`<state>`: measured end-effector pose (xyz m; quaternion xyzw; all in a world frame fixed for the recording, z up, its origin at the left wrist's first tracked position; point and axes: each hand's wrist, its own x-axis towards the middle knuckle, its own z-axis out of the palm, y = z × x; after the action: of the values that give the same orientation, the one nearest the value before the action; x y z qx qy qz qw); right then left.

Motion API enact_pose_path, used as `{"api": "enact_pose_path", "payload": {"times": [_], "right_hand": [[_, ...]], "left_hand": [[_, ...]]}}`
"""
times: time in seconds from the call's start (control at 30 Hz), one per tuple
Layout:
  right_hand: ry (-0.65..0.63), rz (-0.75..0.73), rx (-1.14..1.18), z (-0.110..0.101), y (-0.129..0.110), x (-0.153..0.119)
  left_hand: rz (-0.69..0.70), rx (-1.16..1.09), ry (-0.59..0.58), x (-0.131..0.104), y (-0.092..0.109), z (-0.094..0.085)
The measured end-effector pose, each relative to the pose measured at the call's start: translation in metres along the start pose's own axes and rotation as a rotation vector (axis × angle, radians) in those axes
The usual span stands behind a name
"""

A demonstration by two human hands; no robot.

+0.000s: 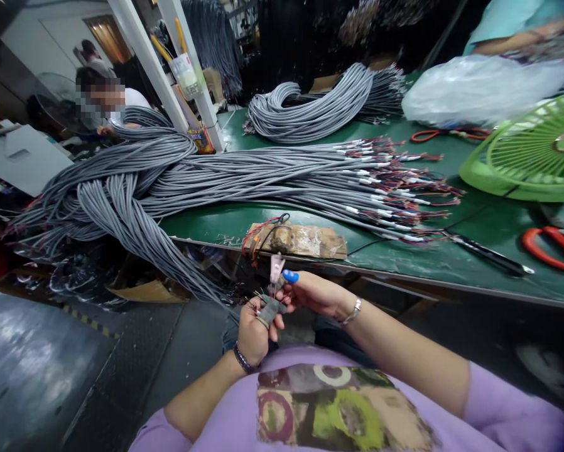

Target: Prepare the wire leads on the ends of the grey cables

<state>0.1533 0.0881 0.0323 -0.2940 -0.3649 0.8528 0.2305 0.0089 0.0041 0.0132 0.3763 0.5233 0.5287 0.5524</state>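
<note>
My left hand (254,334) is closed around the end of a grey cable, where thin coloured wires (263,297) fan out above the fist. Grey wrapping covers its thumb. Just to the right, my right hand (317,294) pinches the thin wires, and a blue cover (290,276) sits on one of its fingertips. A small pinkish-white piece (276,269) stands right above the wires, below a worn wooden block (313,242) at the table edge. Whether the wires touch that piece is too small to tell.
Many grey cables (244,172) with stripped ends lie across the green table (380,260). A coiled bundle (310,116) lies behind. To the right are tweezers (492,254), red-handled scissors (558,245), a green fan (536,150) and a plastic bag (480,88). Other people work nearby.
</note>
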Motion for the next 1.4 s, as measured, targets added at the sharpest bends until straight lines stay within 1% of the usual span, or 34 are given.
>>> {"api": "enact_pose_path", "payload": {"times": [0.1,0.17,0.2,0.3,0.33,0.37,0.4,0.43,0.5,0.57,0.67,0.73,0.83,0.93,1.0,1.13,1.2,1.27,1.4], "right_hand": [[0.032,-0.103,-0.247,0.004,-0.003,-0.006],[0.042,-0.182,-0.429,0.009,-0.005,-0.01],[0.043,-0.225,-0.525,0.011,-0.005,-0.012],[0.019,-0.373,-0.816,0.016,-0.003,-0.021],[0.016,-0.423,-0.878,0.016,-0.002,-0.024],[0.026,-0.462,-0.902,0.015,-0.001,-0.026],[0.05,-0.479,-0.885,0.013,0.001,-0.028],[0.091,-0.479,-0.833,0.011,0.003,-0.03],[0.161,-0.437,-0.68,0.004,0.006,-0.032],[0.149,-0.353,-0.525,-0.001,0.009,-0.035],[0.088,-0.265,-0.366,0.0,0.014,-0.038],[0.121,-0.262,-0.323,0.004,0.018,-0.037],[0.189,-0.286,-0.32,0.008,0.024,-0.034],[0.164,-0.313,-0.332,0.007,0.026,-0.03],[0.132,-0.317,-0.319,0.006,0.026,-0.028],[0.078,-0.307,-0.302,0.006,0.024,-0.023],[0.062,-0.308,-0.306,0.008,0.023,-0.022],[0.065,-0.315,-0.316,0.01,0.022,-0.021],[0.144,-0.343,-0.369,0.014,0.023,-0.019]], "left_hand": [[-0.002,0.034,-0.036,-0.001,-0.003,-0.001],[-0.032,0.06,-0.1,-0.001,-0.002,-0.001],[-0.071,0.072,-0.155,-0.001,-0.001,0.0],[-0.257,0.086,-0.368,-0.001,0.003,0.0],[-0.307,0.077,-0.414,-0.001,0.004,0.0],[-0.334,0.058,-0.424,-0.001,0.004,-0.001],[-0.337,0.031,-0.401,-0.001,0.004,-0.001],[-0.319,0.0,-0.353,0.0,0.003,-0.001],[-0.262,-0.059,-0.238,0.0,0.001,-0.002],[-0.214,-0.097,-0.153,0.001,0.0,-0.002],[-0.176,-0.128,-0.094,0.001,0.0,0.0],[-0.163,-0.138,-0.089,0.001,-0.001,0.001],[-0.154,-0.149,-0.091,0.0,0.0,0.003],[-0.16,-0.182,-0.1,-0.001,0.001,0.004],[-0.173,-0.219,-0.155,0.0,0.001,0.003],[-0.208,-0.285,-0.312,0.001,0.001,-0.002],[-0.24,-0.264,-0.349,0.0,0.0,-0.003],[-0.246,-0.236,-0.312,-0.001,0.0,-0.003],[-0.169,-0.218,-0.153,-0.003,0.001,0.0]]}}
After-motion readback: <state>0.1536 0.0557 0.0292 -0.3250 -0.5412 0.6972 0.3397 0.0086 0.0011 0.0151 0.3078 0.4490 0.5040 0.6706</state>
